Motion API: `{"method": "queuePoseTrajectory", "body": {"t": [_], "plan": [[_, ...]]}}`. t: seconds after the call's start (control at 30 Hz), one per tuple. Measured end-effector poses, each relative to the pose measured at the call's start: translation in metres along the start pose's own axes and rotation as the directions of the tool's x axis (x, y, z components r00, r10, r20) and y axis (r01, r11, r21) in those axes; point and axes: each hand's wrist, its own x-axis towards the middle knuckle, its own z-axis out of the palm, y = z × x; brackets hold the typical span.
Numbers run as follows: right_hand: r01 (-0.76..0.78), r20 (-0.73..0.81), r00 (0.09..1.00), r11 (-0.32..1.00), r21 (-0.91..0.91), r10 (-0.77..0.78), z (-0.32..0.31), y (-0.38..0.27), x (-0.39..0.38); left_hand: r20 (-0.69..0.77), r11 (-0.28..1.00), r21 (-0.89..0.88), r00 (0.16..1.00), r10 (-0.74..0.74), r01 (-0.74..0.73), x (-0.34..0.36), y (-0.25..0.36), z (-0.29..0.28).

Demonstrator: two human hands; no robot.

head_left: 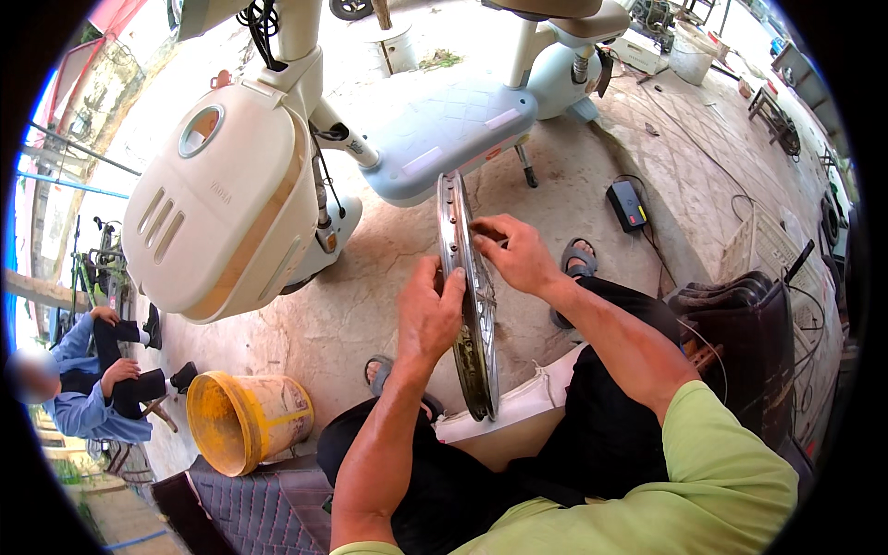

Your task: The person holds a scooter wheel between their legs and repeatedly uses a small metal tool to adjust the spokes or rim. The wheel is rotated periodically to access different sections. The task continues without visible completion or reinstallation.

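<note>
A metal wheel rim (479, 370) stands on edge in front of me, its tread side facing up at me, with small holes along its channel. My left hand (431, 310) is closed on the rim's left side, thumb on the edge. On the other side, my right hand (513, 252) has its thumb and fingers pinched together close to the rim's upper part. What those fingers hold, if anything, is too small to make out. Thin spokes show at the rim's right side, partly hidden by it.
A pale electric scooter (444, 129) stands just ahead. A yellow-rimmed bucket (294, 412) lies tipped at left, near a seated person (92, 370). A black charger box (627, 205) with a cable rests on the concrete at right. A dark seat (740, 342) is beside my right leg.
</note>
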Motion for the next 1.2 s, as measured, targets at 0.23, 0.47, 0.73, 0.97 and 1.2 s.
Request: {"method": "queuePoseTrajectory", "body": {"t": [0.23, 0.47, 0.73, 0.97, 1.2], "plan": [[-0.237, 0.249, 0.956, 0.910, 0.341, 0.155, 0.009, 0.019, 0.016, 0.082, 1.000, 0.013, 0.997, -0.005, 0.004, -0.009, 0.010, 0.009], [-0.061, 0.098, 0.995, 0.955, 0.291, 0.034, 0.018, 0.025, 0.011, 0.101, 0.999, 0.039, 0.995, -0.014, 0.010, -0.011, 0.010, 0.006], [0.086, -0.020, 0.996, 0.996, 0.011, -0.086, 0.011, 0.005, -0.007, 0.123, 1.000, -0.004, 0.992, 0.001, -0.001, -0.024, 0.010, 0.004], [0.135, -0.040, 0.990, 0.991, 0.020, -0.134, 0.010, -0.002, -0.018, 0.159, 0.988, 0.150, 0.987, 0.014, -0.038, -0.026, -0.001, -0.002], [0.306, 0.140, 0.944, 0.951, -0.037, -0.299, 0.012, -0.011, -0.033, -0.008, 0.987, 0.124, 0.995, 0.101, -0.099, -0.006, 0.003, -0.005]]}}
